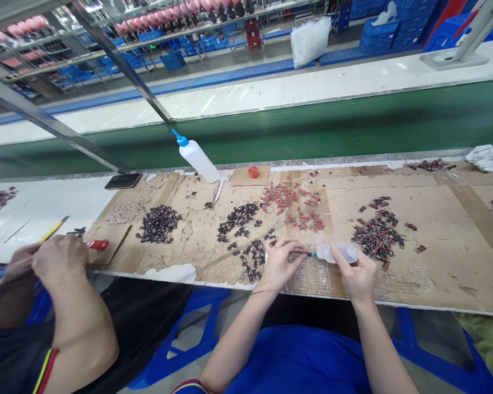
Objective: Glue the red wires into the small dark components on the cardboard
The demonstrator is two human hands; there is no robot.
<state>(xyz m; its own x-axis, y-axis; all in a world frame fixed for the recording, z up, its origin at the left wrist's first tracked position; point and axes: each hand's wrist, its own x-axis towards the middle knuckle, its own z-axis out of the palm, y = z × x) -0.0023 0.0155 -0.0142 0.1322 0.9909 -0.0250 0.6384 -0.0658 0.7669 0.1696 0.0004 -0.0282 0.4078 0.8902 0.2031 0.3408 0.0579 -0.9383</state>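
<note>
The left hand (280, 261) covers most of the small part it pinches; only a dark tip shows. The right hand (355, 273) hides the rear of the small squeeze bottle (340, 253). The pieces in the dark pile (159, 223) are too small to identify. A co-worker's hands (55, 258) are clasped, hiding whatever they hold, and the frame's edge crops the arms

I am looking at a factory assembly line. A long green conveyor belt (312, 126) runs the width of the hall, and just in front of it the tabletop (456, 230) is covered with taped cardboard and heaps of small dark parts (159, 223) and red parts (290, 200). Beyond the belt stand stacked blue crates (380, 33) and metal racks (86, 33). Another person (61, 257) works beside me at the same tabletop.
</note>
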